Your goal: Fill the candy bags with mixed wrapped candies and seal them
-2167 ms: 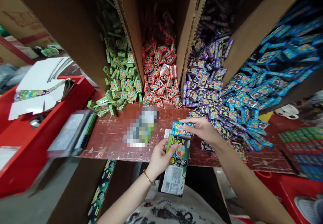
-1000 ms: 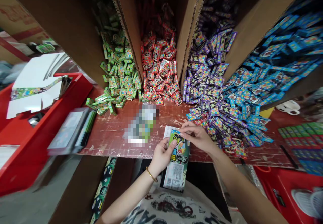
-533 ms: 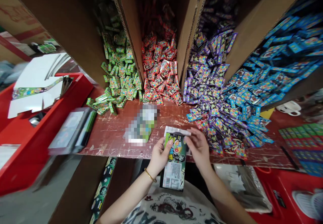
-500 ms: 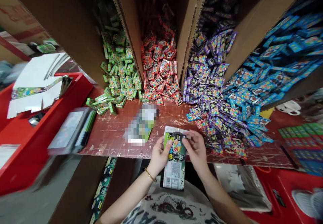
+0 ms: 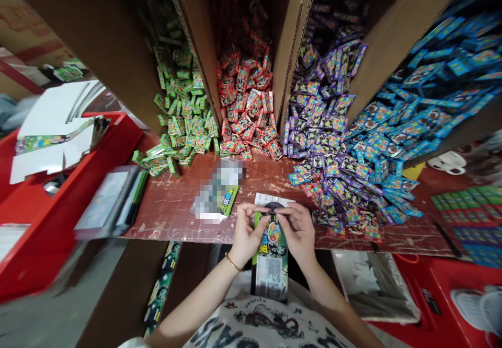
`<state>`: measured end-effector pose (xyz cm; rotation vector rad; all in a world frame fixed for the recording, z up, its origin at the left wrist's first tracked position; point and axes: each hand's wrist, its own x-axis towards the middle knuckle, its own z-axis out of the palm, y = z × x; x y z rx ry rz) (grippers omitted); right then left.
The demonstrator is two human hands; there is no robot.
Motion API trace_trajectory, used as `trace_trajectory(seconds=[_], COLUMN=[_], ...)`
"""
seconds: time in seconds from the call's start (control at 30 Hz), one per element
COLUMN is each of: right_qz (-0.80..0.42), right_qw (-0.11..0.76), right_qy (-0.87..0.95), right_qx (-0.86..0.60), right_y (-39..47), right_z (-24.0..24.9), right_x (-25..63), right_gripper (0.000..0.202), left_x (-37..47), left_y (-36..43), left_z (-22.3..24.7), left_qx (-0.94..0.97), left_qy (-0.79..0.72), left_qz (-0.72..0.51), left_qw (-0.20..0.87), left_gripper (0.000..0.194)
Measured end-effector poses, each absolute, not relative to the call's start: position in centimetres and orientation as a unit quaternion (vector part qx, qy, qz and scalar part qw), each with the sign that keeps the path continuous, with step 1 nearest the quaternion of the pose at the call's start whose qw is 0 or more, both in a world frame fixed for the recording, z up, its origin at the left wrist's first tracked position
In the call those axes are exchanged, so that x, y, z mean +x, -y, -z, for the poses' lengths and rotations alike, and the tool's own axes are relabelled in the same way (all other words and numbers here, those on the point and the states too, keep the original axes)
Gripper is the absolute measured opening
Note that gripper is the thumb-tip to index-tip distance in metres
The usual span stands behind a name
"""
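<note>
A green and black printed package (image 5: 270,272) with a white label hangs upright in front of my shirt, at the table's front edge. My left hand (image 5: 249,233) pinches its upper left edge between thumb and fingers. On the upper right edge, my right hand (image 5: 298,230) has a similar pinch, and the fingertips of both hands nearly meet at the dark top. Behind them a white printed paper (image 5: 270,199) lies on the red table (image 5: 168,207). To the left of my hands lies a clear and green package (image 5: 219,191), partly pixelated.
Cardboard dividers (image 5: 292,39) separate heaps of green packets (image 5: 184,123), red packets (image 5: 247,113), purple packets (image 5: 317,123) and blue packets (image 5: 388,128). Stacked flat packages (image 5: 113,199) and a red bin (image 5: 117,144) stand left. A plastic-wrapped bundle (image 5: 372,285) lies lower right.
My left hand has moved up to the package's top, its fingers now reaching toward my right hand's. The package hangs slightly lower, and the view has shifted a little.
</note>
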<state>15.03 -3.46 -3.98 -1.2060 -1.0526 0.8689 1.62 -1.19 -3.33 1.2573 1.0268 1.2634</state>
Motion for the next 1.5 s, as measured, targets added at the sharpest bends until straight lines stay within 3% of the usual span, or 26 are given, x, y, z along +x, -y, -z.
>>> trace_trajectory(seconds=[0.13, 0.3, 0.5, 0.6, 0.73, 0.97, 1.2, 1.5], right_qz=[-0.426, -0.551, -0.612, -0.564, -0.456, -0.318, -0.348, -0.365], right_qw=[0.584, 0.524, 0.468, 0.475, 0.502, 0.377, 0.327, 0.388], right_qy=[0.461, 0.366, 0.358, 0.406, 0.509, 0.551, 0.601, 0.628], right_qx=[-0.516, -0.536, -0.528, -0.540, -0.530, -0.673, -0.641, -0.567], right_y=[3.4, 2.7, 1.4, 1.8, 2.7, -3.0, -6.8, -5.3], right_z=[3.4, 2.7, 3.1, 4.0, 5.3, 8.6, 10.5, 9.8], right_x=[16.0, 17.9, 19.8, 19.9, 19.5, 20.3, 20.4, 21.8], right_gripper=[0.008, 0.017, 0.023, 0.021, 0.014, 0.017, 0.005, 0.012], left_x=[1.5, 2.1, 2.7, 2.4, 2.5, 3.0, 2.8, 2.8], left_y=[0.8, -0.2, -0.5, 0.2, 0.8, 0.2, -0.1, -0.3], left_z=[2.5, 1.4, 1.9, 2.5, 3.9, 6.9, 7.6, 8.0], left_qx=[0.522, 0.410, 0.497, 0.572, 0.560, 0.490, 0.477, 0.492], left_qy=[-0.445, -0.460, -0.467, -0.451, -0.423, -0.463, -0.476, -0.486], left_qz=[-0.457, -0.420, -0.407, -0.402, -0.412, -0.410, -0.409, -0.405], left_qw=[0.566, 0.666, 0.608, 0.555, 0.581, 0.614, 0.615, 0.598], left_gripper=[0.015, 0.028, 0.026, 0.021, 0.019, 0.025, 0.028, 0.023])
